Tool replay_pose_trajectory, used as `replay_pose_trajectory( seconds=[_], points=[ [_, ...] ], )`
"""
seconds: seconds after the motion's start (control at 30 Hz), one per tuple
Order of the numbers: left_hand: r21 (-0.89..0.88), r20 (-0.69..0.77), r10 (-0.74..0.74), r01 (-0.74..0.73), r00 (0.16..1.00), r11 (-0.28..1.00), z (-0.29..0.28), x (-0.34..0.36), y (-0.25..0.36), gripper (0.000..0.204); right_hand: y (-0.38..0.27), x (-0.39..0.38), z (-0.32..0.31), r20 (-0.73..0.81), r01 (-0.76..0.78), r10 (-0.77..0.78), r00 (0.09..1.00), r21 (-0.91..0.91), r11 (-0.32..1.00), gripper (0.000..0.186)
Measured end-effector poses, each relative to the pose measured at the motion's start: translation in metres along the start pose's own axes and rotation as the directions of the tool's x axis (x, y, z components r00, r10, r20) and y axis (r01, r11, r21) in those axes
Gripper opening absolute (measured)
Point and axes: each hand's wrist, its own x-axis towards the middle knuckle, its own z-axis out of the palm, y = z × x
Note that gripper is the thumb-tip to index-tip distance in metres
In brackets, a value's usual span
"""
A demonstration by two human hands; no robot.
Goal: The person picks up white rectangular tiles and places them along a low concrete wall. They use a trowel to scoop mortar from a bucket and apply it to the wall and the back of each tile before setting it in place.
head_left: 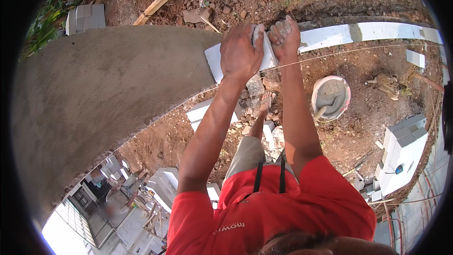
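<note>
With the left hand (240, 52) clasped over the white block (217, 59) and the right hand (284, 35) fisted at its end, press it level against the string line (358, 49).

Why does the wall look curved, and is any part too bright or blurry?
In the head view, the fisheye lens bends the grey rendered wall and the row of white blocks; sunlight washes out the lower-left corner; the far scaffolding there is blurred; both hands, left hand and right hand, stay sharp.
</note>
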Motion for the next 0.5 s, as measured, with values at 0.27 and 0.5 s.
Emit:
replay_pose_trajectory(
  seconds=[0.27,0.5],
  points=[
    [-0.006,0.019,-0.007,0.007,1.0,1.0,0.005,-0.006,0.004,0.046,-0.007,0.009,-0.006,0.204,0.006,-0.011,0.979,0.027,1.0,0.049],
    [-0.001,0.003,-0.007,0.007,1.0,1.0,-0.006,-0.011,0.002,0.048,-0.116,-0.059,-0.07,0.089,0.18,-0.198,0.976,0.178,0.967,0.052]
  ],
)
